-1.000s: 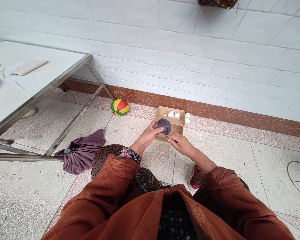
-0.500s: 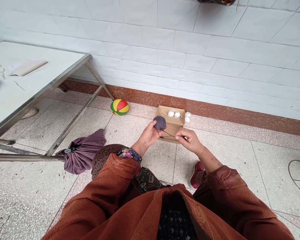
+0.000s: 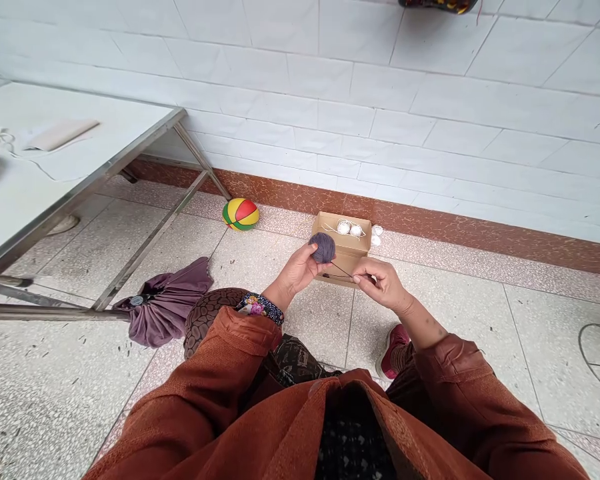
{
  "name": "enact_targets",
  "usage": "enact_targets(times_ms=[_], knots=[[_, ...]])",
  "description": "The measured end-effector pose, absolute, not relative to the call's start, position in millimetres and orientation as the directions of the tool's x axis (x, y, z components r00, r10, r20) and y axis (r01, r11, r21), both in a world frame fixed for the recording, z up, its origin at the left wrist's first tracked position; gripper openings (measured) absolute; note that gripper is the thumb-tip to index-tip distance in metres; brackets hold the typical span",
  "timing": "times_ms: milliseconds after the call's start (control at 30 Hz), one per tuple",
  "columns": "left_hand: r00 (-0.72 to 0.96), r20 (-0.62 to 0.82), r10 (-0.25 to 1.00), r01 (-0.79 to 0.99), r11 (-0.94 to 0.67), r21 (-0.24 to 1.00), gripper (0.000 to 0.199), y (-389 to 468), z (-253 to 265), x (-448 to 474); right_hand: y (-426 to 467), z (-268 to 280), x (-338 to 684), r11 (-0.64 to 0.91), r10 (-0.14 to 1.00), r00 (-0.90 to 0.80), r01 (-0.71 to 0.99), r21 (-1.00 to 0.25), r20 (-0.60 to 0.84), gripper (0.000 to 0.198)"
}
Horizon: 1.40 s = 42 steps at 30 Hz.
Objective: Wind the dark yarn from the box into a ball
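My left hand is closed around a purple-grey ball of yarn, thumb on its near side. A dark strand of yarn runs from the ball to my right hand, where thumb and fingertips pinch it. Below and beyond both hands, an open cardboard box sits on the floor by the wall. White balls of yarn with loose ends lie in its far part. My hands partly cover the box's near part.
Small white balls lie right of the box. To its left are a striped ball, a folded purple umbrella and a white table with metal legs. A thin cable loops on the floor at right.
The ball of yarn has turned slightly in my left hand, and the strand to my right hand slants a little differently. The whole view has shifted slightly.
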State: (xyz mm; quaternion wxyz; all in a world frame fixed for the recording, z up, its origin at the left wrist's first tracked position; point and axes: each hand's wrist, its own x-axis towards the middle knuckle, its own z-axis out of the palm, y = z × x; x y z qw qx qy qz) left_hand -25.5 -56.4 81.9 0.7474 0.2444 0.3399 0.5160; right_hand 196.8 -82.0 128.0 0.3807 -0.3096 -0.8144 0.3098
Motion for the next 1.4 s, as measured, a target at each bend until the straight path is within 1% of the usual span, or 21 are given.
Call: enact_targets(times_ms=[67,133,233,300,333,400,467,533,600,667,733,800,867,933,1033,1100,1167,1233,1333,1400], knots=[[0.189,-0.172,0.967,-0.479,0.244,0.843,0.039,-57,79,-22,-81,128,195,0.608,0.757,-0.491,0.285,-0.741,0.431,0.020],[0.181,-0.087,0.980,-0.318,0.142,0.937,0.048,-58,77,-20,-79,127,194,0.608,0.767,-0.466,0.310,-0.731,0.441,0.020],[0.263,-0.022,0.965,-0.108,0.052,0.993,0.059,-61,76,-16,-71,124,193,0.615,0.778,-0.416,0.357,-0.703,0.471,0.019],[0.371,-0.026,0.928,-0.049,0.047,0.998,0.060,-64,78,-14,-64,119,193,0.602,0.796,-0.363,0.386,-0.699,0.485,0.019],[0.435,-0.035,0.900,-0.048,0.062,0.997,0.060,-66,79,-13,-60,117,193,0.588,0.808,-0.334,0.396,-0.705,0.485,0.019],[0.543,-0.040,0.839,-0.109,0.118,0.987,0.061,-70,82,-10,-54,109,193,0.542,0.840,-0.281,0.409,-0.734,0.464,0.020],[0.587,-0.020,0.809,-0.230,0.191,0.954,0.065,-75,85,-8,-49,101,191,0.480,0.877,-0.234,0.406,-0.778,0.419,0.022],[0.584,-0.016,0.812,-0.346,0.267,0.899,0.069,-78,87,-8,-46,91,189,0.406,0.914,-0.194,0.396,-0.824,0.357,0.025],[0.563,-0.044,0.825,-0.419,0.331,0.846,0.069,-79,87,-8,-47,80,186,0.336,0.941,-0.173,0.391,-0.857,0.290,0.027],[0.513,-0.075,0.855,-0.470,0.352,0.809,0.062,-77,86,-10,-51,68,182,0.292,0.954,-0.185,0.407,-0.865,0.235,0.027],[0.415,-0.090,0.905,-0.517,0.316,0.795,0.054,-73,83,-11,-57,58,177,0.299,0.946,-0.254,0.437,-0.848,0.203,0.025],[0.294,-0.110,0.949,-0.539,0.259,0.801,0.049,-69,80,-13,-64,53,173,0.361,0.909,-0.369,0.462,-0.811,0.195,0.023],[0.192,-0.142,0.971,-0.512,0.223,0.829,0.047,-64,77,-14,-70,54,170,0.441,0.853,-0.479,0.456,-0.773,0.204,0.022],[0.123,-0.153,0.981,-0.428,0.192,0.883,0.049,-62,74,-15,-74,62,170,0.499,0.805,-0.549,0.421,-0.758,0.224,0.021],[0.071,-0.100,0.992,-0.229,0.114,0.967,0.056,-60,72,-16,-76,81,174,0.511,0.775,-0.578,0.336,-0.791,0.255,0.017],[0.068,-0.074,0.995,-0.096,0.080,0.992,0.060,-61,72,-17,-75,94,179,0.470,0.796,-0.545,0.286,-0.835,0.262,0.016],[0.096,-0.070,0.993,0.002,0.070,0.998,0.061,-61,72,-17,-71,104,184,0.419,0.839,-0.476,0.252,-0.872,0.265,0.016],[0.194,-0.095,0.976,0.027,0.091,0.995,0.061,-63,75,-18,-65,109,188,0.395,0.875,-0.394,0.243,-0.886,0.282,0.018],[0.426,-0.118,0.897,-0.066,0.161,0.985,0.072,-68,80,-17,-54,107,190,0.409,0.896,-0.304,0.279,-0.869,0.324,0.018],[0.537,-0.062,0.842,-0.179,0.185,0.966,0.080,-70,83,-16,-49,99,189,0.409,0.902,-0.280,0.319,-0.855,0.327,0.018]])
